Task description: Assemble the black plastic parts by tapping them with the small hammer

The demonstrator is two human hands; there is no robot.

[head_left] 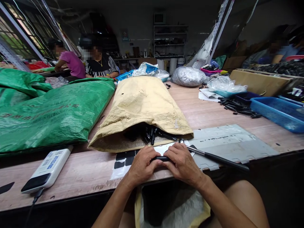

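- Head view: a narrow, smooth black piece (162, 158) lies roughly level between the hands, just above the near edge of the table (204, 109); its ends are covered by fingers.
- It is in front of the open mouth of a tan sack (144, 98), where dark parts (152, 133) show.
- Left hand (142, 161) and right hand (184, 161) are close together, both pinching the piece with thumbs below and fingers curled over.
- Both forearms reach inward from the bottom of the view, wrists near the table edge.

The black piece (162, 158) looks smooth plastic, the yellow sack (144, 103) matt and papery.
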